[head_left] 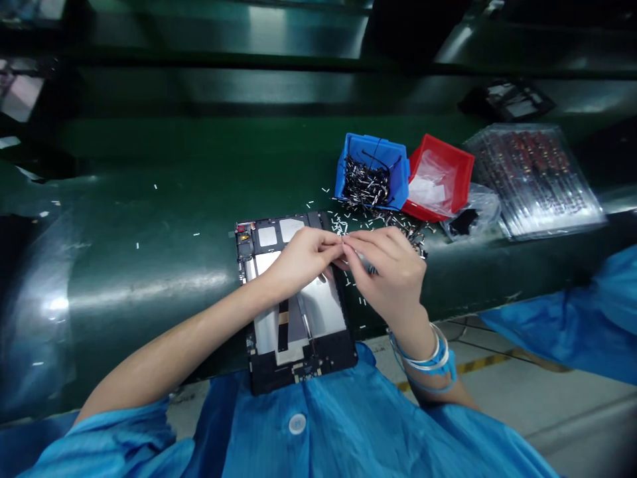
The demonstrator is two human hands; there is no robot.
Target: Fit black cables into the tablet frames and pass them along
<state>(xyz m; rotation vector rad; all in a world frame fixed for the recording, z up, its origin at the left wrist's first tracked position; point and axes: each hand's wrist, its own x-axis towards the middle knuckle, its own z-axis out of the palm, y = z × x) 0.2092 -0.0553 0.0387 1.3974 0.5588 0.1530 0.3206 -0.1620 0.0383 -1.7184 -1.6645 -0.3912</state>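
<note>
My left hand point(309, 257) and my right hand point(391, 269) meet fingertip to fingertip above the right edge of an opened tablet point(328, 312). Both are closed in a pinch; whatever sits between the fingertips is too small to make out. The tablet's inside faces up, with pale metal plates, a black ribbon cable point(283, 325) and small boards showing. A thin metallic tool point(306, 322) slants over it below my left hand; I cannot tell whether it lies there or is held. Small white strips point(339, 226) are scattered just beyond my fingers.
Behind my right hand stand a blue bin point(398, 179) heaped with small black cable parts and a red bin point(460, 182) holding clear plastic bags. Further right are stacked clear trays point(547, 189) of parts. A blue sleeve point(562, 325) of another person shows at the right edge.
</note>
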